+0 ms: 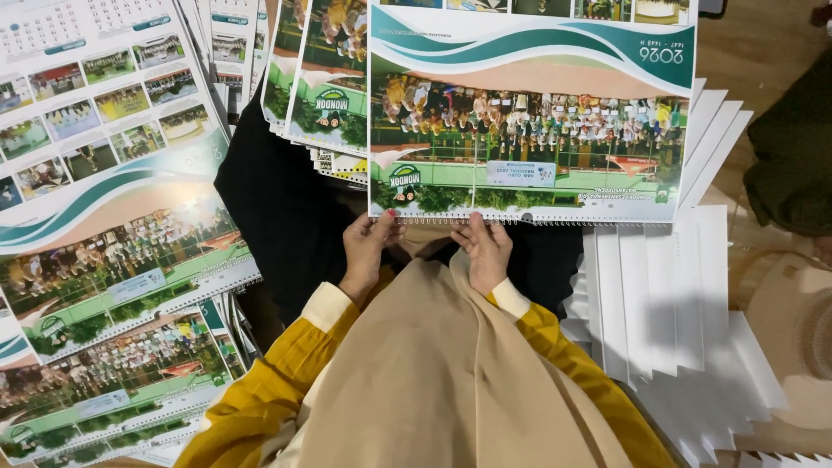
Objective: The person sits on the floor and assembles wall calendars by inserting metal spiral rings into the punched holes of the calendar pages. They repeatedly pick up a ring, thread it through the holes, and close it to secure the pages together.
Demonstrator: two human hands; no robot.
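Note:
A wall calendar (529,113) with a green and teal wave design and a large group photo lies upside down in front of me, its perforated lower edge with wire binding toward my lap. My left hand (368,247) pinches that edge near the left corner. My right hand (485,250) grips the same edge a little to the right. Both arms wear yellow sleeves with cream cuffs, and a beige cloth (442,373) drapes between them.
Stacks of similar printed calendars (113,286) fan out on the left and more calendar sheets (325,78) behind. A pile of white paper sheets (667,303) lies staggered on the right. A black cloth (277,208) covers my lap. A dark green item (793,147) sits far right.

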